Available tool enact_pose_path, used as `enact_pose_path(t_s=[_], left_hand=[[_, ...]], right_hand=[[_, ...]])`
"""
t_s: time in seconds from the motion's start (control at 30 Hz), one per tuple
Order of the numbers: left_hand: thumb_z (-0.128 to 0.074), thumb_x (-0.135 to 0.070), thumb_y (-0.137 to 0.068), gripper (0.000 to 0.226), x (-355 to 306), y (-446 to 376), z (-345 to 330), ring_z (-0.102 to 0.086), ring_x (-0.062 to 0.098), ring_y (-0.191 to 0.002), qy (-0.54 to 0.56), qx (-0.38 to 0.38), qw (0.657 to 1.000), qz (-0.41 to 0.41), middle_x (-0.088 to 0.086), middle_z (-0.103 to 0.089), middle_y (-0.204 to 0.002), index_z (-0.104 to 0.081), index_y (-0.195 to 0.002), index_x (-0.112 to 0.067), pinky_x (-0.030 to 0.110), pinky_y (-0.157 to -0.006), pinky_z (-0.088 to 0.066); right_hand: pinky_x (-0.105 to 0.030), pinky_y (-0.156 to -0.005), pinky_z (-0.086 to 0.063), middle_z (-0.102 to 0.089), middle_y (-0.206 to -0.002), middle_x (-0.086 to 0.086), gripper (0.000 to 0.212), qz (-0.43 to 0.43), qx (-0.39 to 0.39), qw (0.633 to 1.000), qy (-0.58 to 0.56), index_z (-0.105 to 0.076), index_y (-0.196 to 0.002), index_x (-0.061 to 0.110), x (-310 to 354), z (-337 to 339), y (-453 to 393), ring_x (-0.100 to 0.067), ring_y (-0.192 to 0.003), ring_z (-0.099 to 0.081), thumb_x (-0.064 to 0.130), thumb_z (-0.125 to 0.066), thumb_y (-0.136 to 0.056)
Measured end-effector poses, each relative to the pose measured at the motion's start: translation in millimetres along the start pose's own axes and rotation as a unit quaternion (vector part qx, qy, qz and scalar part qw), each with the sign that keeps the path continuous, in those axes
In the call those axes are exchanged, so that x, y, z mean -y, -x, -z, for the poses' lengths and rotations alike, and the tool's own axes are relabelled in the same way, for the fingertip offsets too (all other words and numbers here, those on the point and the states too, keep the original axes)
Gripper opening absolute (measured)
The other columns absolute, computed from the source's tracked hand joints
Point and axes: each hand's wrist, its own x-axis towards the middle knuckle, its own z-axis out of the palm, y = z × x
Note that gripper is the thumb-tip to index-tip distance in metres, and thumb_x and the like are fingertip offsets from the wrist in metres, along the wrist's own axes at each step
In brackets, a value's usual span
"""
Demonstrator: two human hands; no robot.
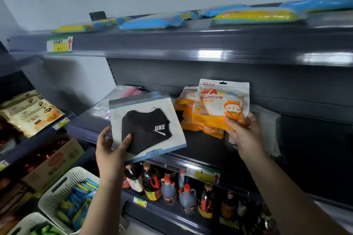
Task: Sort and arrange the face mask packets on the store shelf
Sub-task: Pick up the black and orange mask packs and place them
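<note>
My left hand (112,146) holds a white and blue packet with a black mask (147,126) by its lower left corner, tilted, above the front edge of the dark middle shelf (206,143). My right hand (243,131) grips an orange and white cartoon mask packet (222,103) upright by its lower edge. Behind it a stack of orange packets (188,114) lies on the shelf. Pink and clear packets (122,97) lie at the shelf's back left. Clear white packets (269,126) sit to the right of my right hand.
Blue and yellow packs (256,16) lie on the top shelf. Sauce bottles (168,187) fill the shelf below. Croissant bags (32,112) and a cardboard box (55,160) are at left. White baskets (63,189) with blue and yellow packs stand at lower left.
</note>
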Motion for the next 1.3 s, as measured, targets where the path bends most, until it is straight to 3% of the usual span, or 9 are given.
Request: enact_pose_path(t_s=[0.17,0.3,0.53,0.7,0.83,0.97,1.07,1.17,1.3], left_hand=[[-0.07,-0.002,-0.079,0.045,8,-16,-2,-0.06,0.029,-0.092,0.024,0.001,1.0,0.019,0.007,-0.062,-0.097,-0.056,-0.093,-0.042,0.046,-0.083,-0.051],[-0.069,-0.001,-0.08,0.043,12,-33,-7,-0.061,0.024,-0.086,0.031,-0.012,0.999,0.025,0.002,-0.062,-0.093,-0.054,-0.106,-0.032,0.032,-0.07,-0.055],[-0.068,-0.002,-0.082,0.053,10,-60,-21,-0.06,0.014,-0.076,0.051,-0.037,0.997,0.034,0.013,-0.06,-0.104,-0.048,-0.129,-0.017,0.013,-0.05,-0.053],[-0.069,-0.004,-0.081,0.053,18,-70,-26,-0.062,0.027,-0.088,0.063,-0.043,0.996,0.051,0.02,-0.06,-0.113,-0.048,-0.128,-0.019,0.016,-0.052,-0.055],[-0.068,-0.004,-0.082,0.048,24,-76,-29,-0.062,0.021,-0.08,0.066,-0.044,0.995,0.058,0.016,-0.061,-0.109,-0.05,-0.122,-0.023,0.016,-0.05,-0.054],[-0.067,-0.002,-0.082,0.041,29,-94,-31,-0.062,0.024,-0.087,0.075,-0.024,0.994,0.072,0.015,-0.06,-0.112,-0.05,-0.111,-0.026,0.018,-0.058,-0.056],[-0.07,-0.004,-0.08,0.045,33,-115,-30,-0.063,0.029,-0.098,0.073,0.003,0.993,0.093,0.018,-0.061,-0.119,-0.054,-0.117,-0.024,0.028,-0.07,-0.056],[-0.068,-0.002,-0.081,0.037,34,-136,-28,-0.064,0.02,-0.083,0.057,0.057,0.991,0.11,0.006,-0.066,-0.1,-0.056,-0.108,-0.025,0.019,-0.057,-0.055],[-0.066,0.004,-0.08,0.035,41,-162,-24,-0.064,0.014,-0.073,0.036,0.13,0.983,0.128,0.002,-0.065,-0.089,-0.056,-0.104,-0.02,0.016,-0.054,-0.052]], right_hand=[[-0.028,-0.071,-0.06,-0.061,-0.119,-0.01,0.057,0.011,-0.008,1.0,0.005,-0.047,-0.13,0.003,4,-14,-22,-0.016,-0.094,-0.064,-0.006,-0.067,-0.078],[-0.021,-0.056,-0.057,-0.063,-0.116,-0.01,0.053,0.026,-0.004,0.998,0.056,-0.05,-0.127,0.003,6,-23,-52,-0.015,-0.09,-0.065,-0.003,-0.07,-0.077],[-0.047,-0.087,-0.054,-0.064,-0.111,-0.005,0.058,-0.025,-0.037,0.963,0.264,-0.053,-0.119,0.011,-6,-33,-100,-0.028,-0.1,-0.064,0.032,-0.08,-0.071],[-0.048,-0.096,-0.044,-0.053,-0.128,-0.015,0.079,0.037,-0.031,0.857,0.513,-0.046,-0.127,0.008,-2,-37,-107,-0.036,-0.121,-0.045,0.058,-0.068,-0.07],[-0.045,-0.11,-0.026,-0.04,-0.145,-0.012,0.078,0.162,-0.011,0.793,0.587,-0.034,-0.142,0.011,8,-51,-84,-0.03,-0.14,-0.02,0.049,-0.063,-0.08],[-0.039,-0.111,-0.027,-0.049,-0.138,-0.009,0.065,0.28,0.097,0.771,0.564,-0.043,-0.137,0.013,4,-84,-55,-0.027,-0.134,-0.034,0.035,-0.068,-0.081],[-0.036,-0.111,-0.029,-0.048,-0.14,-0.007,0.063,0.293,0.189,0.755,0.555,-0.045,-0.137,0.012,-11,-114,-35,-0.025,-0.132,-0.04,0.028,-0.069,-0.081],[-0.038,-0.112,-0.032,-0.047,-0.141,-0.005,0.066,0.311,0.264,0.703,0.582,-0.043,-0.139,0.014,-38,-143,-19,-0.027,-0.132,-0.042,0.037,-0.063,-0.08],[-0.035,-0.119,-0.011,-0.016,-0.158,0.005,0.072,0.25,0.329,0.609,0.678,-0.016,-0.15,0.027,-73,-174,-7,-0.018,-0.146,-0.01,0.041,-0.053,-0.09]])
